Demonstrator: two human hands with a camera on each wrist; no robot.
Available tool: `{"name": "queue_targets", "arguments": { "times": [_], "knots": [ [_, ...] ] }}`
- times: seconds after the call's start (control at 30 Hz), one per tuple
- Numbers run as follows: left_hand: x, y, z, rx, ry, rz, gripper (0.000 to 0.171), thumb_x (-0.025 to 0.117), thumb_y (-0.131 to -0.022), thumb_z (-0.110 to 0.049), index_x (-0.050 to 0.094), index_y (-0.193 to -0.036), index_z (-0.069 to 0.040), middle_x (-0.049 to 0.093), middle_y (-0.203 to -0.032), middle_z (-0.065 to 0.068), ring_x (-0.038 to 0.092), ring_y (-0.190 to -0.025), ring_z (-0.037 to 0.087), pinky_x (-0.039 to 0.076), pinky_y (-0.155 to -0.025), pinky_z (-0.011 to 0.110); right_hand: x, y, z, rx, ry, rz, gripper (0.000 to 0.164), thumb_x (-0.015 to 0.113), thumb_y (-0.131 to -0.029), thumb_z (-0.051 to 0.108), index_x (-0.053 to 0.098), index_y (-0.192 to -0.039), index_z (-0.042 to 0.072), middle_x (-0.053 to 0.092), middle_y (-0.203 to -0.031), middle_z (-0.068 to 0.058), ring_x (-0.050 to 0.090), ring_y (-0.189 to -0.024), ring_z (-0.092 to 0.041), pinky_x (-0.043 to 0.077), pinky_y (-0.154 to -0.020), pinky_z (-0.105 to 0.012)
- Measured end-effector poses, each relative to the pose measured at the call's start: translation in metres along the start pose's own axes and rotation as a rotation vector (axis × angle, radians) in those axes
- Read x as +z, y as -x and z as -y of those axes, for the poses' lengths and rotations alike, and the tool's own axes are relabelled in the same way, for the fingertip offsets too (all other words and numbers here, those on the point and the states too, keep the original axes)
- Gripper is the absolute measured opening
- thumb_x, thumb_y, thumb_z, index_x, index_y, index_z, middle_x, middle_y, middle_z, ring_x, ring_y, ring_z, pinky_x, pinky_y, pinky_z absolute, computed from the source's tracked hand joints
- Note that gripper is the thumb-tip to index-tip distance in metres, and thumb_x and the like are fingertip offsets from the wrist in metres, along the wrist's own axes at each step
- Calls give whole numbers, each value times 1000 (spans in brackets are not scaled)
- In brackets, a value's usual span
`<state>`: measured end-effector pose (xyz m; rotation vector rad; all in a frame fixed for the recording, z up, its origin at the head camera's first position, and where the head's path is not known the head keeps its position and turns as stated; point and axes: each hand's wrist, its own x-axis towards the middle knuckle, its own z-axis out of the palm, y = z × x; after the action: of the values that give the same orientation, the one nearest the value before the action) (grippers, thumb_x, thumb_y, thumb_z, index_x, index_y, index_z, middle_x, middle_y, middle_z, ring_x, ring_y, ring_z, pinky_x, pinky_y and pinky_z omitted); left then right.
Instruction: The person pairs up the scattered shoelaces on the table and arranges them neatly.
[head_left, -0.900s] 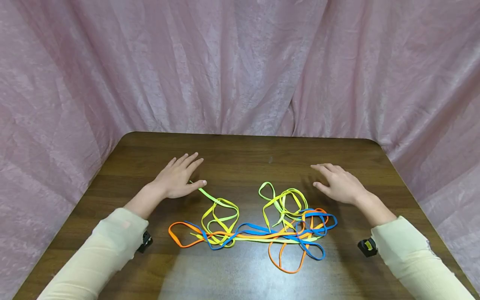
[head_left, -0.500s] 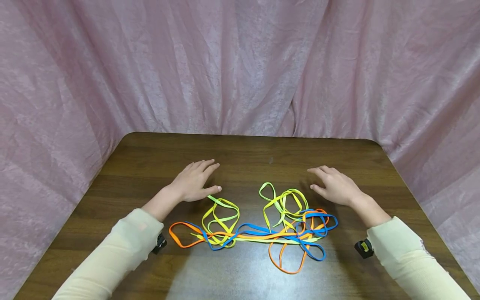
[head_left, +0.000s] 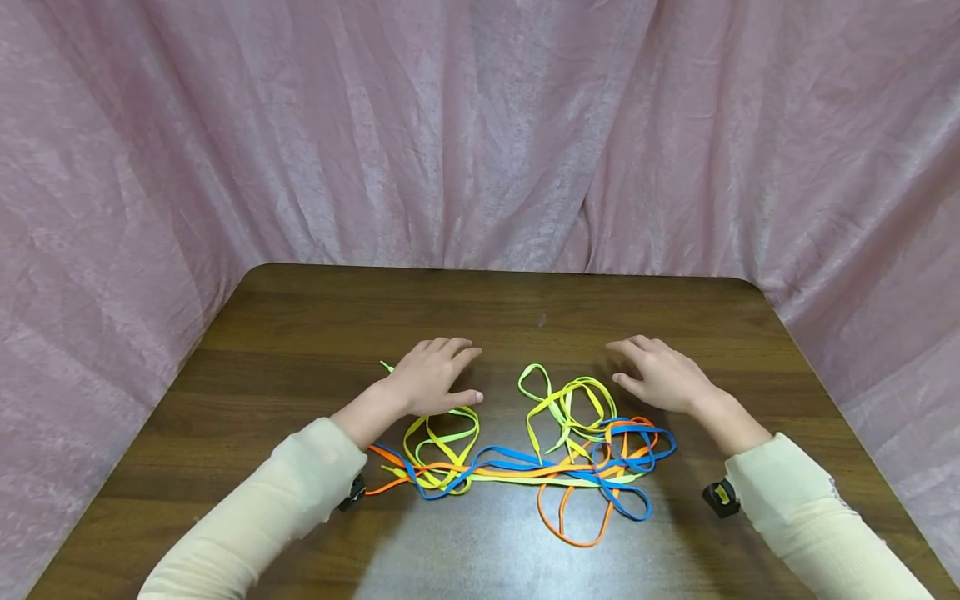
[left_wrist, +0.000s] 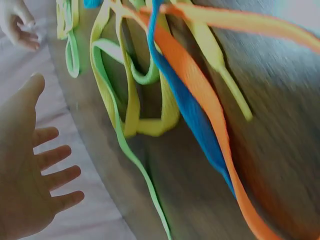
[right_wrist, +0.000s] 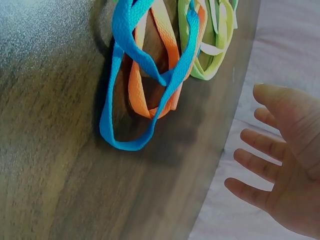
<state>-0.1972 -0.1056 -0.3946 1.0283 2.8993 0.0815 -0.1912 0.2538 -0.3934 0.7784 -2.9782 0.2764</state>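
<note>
Left hand (head_left: pixel 429 379) and right hand (head_left: pixel 663 377) spread, we seem poised to reach; laces (head_left: pixel 528 474) between and below call for pinching.

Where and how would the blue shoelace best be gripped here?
Probably by the outer bend of the blue shoelace's rightmost loop, pinched by the right hand coming from the right: that bend juts past the orange shoelace over bare table, leaving room for fingers.

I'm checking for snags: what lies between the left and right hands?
In the head view, a green loop and a yellow coil of lace show between left hand and right hand.
</note>
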Motion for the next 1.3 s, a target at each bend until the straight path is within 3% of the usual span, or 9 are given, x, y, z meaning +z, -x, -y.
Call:
{"name": "queue_targets", "arguments": {
  "times": [0.37, 0.6, 0.87, 1.3],
  "knots": [
    [15, -17, -34, 48, -1, 42, 64, 48, -87, -58, 45, -134, -15, 47, -129, 5, 45, -118, 24, 36, -98, 42, 7, -1, 4, -24, 4, 7, 48, 66, -83, 25, 54, -125, 7, 57, -117, -16, 55, -105, -38, 46, -79, -52],
    [23, -25, -55, 63, -91, 60, 60, 49, -85, -60, 52, -127, -16, 51, -116, 3, 50, -106, 20, 42, -91, 38, 8, -2, 6, -17, 12, 19, 47, 65, -84, 26, 53, -126, 8, 56, -118, -15, 54, -106, -37, 46, -78, -54],
    [27, -33, -72, 30, -116, 37, 55, 53, -82, -60, 56, -117, -18, 53, -106, 2, 52, -94, 19, 47, -77, 34, 11, -3, 8, -28, 2, 35, 46, 65, -85, 26, 54, -126, 9, 56, -118, -13, 54, -106, -36, 46, -77, -54],
    [32, -42, -89, -22, -83, 29, 54, 59, -79, -58, 53, -110, -14, 57, -104, 1, 55, -80, 17, 47, -60, 30, 13, -2, 20, -102, -6, -20, 44, 69, -81, 25, 57, -121, 9, 58, -113, -9, 57, -99, -30, 49, -75, -45]
  ]
}}
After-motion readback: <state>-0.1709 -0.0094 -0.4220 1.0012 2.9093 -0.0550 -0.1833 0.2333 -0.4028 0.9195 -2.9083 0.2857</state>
